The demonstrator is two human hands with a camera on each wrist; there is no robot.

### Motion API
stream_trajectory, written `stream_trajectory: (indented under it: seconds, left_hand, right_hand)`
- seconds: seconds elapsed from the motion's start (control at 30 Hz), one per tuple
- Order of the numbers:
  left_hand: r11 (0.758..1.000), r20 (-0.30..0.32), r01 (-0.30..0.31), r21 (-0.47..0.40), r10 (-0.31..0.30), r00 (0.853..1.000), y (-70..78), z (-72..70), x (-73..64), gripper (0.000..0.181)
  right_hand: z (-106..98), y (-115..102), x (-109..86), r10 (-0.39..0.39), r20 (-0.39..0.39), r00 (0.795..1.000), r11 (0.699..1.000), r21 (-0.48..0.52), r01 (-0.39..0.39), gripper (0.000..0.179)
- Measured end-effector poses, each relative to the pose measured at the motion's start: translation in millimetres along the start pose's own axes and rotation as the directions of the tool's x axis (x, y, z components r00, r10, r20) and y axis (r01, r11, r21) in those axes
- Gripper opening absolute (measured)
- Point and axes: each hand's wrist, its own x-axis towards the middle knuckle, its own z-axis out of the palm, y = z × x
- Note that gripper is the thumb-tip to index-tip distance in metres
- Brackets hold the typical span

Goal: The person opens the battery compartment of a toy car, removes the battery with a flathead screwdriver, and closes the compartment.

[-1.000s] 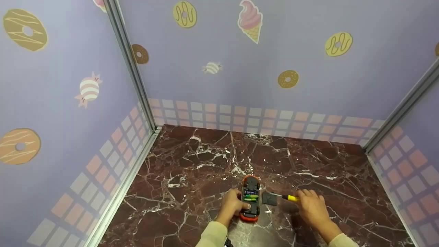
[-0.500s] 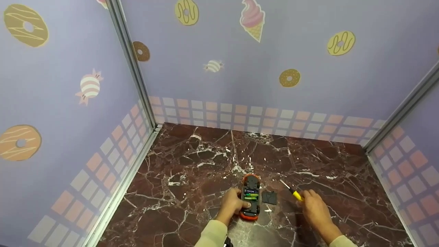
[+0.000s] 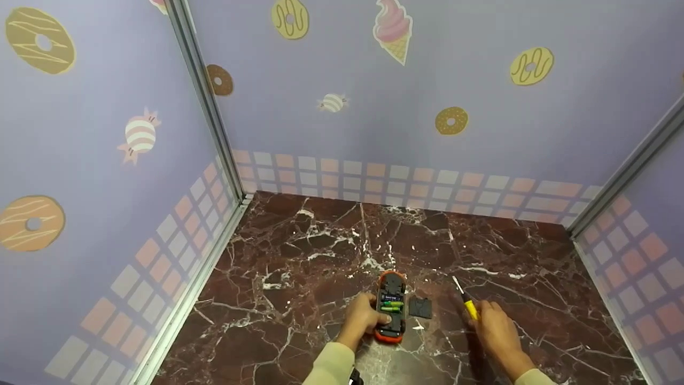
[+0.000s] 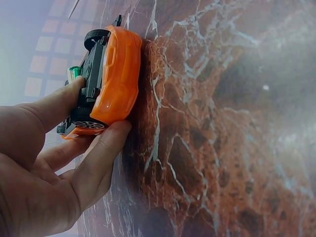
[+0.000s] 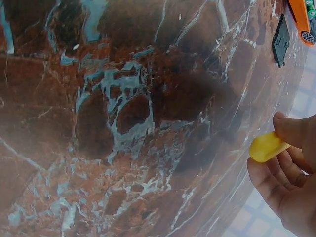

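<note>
An orange toy car (image 3: 390, 334) lies upside down on the marble floor, its black underside up. My left hand (image 3: 365, 316) grips it from the left, thumb pressed on the underside; the left wrist view shows fingers under the orange body (image 4: 122, 74). In its uncovered battery compartment sit batteries (image 3: 391, 305), green ones and a dark one. To the right of the car lies a black battery cover (image 3: 420, 307), flat on the floor. My right hand (image 3: 497, 329) holds a screwdriver (image 3: 470, 309) by its yellow handle (image 5: 269, 146), the shaft pointing away from me.
The dark red marble floor (image 3: 299, 331) has white veins and small white specks. Purple walls (image 3: 342, 64) with sweets printed on them enclose it at the back and both sides. A metal rail (image 3: 184, 291) runs along the left floor edge.
The screwdriver has drawn back from over the battery cover to the right, its tip swinging from pointing left to pointing away from me. The left hand and car stay almost in place.
</note>
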Motion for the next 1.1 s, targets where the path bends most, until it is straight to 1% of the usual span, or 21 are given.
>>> stream_trajectory:
  seconds: [0.17,0.2,0.33,0.4,0.53,0.77,0.87,1.03,1.1]
  left_hand:
    - [1.000,0.006,0.009,-0.013,-0.009,1.000,-1.4,0.2,0.3,0.039]
    - [1.000,0.003,0.003,-0.011,-0.003,1.000,-1.4,-0.1,-0.1,0.038]
    - [1.000,-0.003,-0.004,-0.011,0.004,1.000,-1.1,0.1,-0.5,0.038]
    - [1.000,0.001,0.006,-0.009,-0.006,1.000,-0.8,0.7,-0.6,0.039]
    - [1.000,0.007,0.022,0.001,-0.022,1.000,0.6,0.7,-1.9,0.041]
    - [1.000,0.012,0.013,-0.028,-0.013,1.000,0.2,0.0,-2.6,0.038]
    - [1.000,0.010,0.019,-0.013,-0.018,1.000,0.2,-0.3,-1.5,0.039]
    - [0.999,0.007,0.040,0.008,-0.040,0.999,0.6,-0.9,0.1,0.040]
    - [0.999,0.012,0.046,-0.005,-0.046,0.999,1.2,-1.5,-0.2,0.041]
  right_hand:
    - [3.3,4.2,0.7,0.013,0.031,0.999,1.000,0.004,-0.014,0.036]
    - [4.2,5.4,0.8,0.015,0.036,0.999,1.000,0.005,-0.016,0.036]
    - [7.6,10.8,1.1,0.025,0.043,0.999,1.000,0.011,-0.025,0.035]
    - [9.7,13.8,1.1,0.028,0.046,0.999,1.000,0.009,-0.029,0.035]
    - [12.3,17.8,0.3,0.040,0.072,0.997,0.999,0.009,-0.041,0.035]
    - [15.4,22.8,1.1,0.063,0.114,0.991,0.998,0.018,-0.065,0.031]
    - [16.4,25.4,0.8,0.071,0.128,0.989,0.997,0.020,-0.074,0.031]
    - [16.7,27.7,1.7,0.060,0.140,0.988,0.997,0.030,-0.065,0.033]
    - [16.8,28.0,2.5,0.052,0.134,0.990,0.998,0.032,-0.056,0.032]
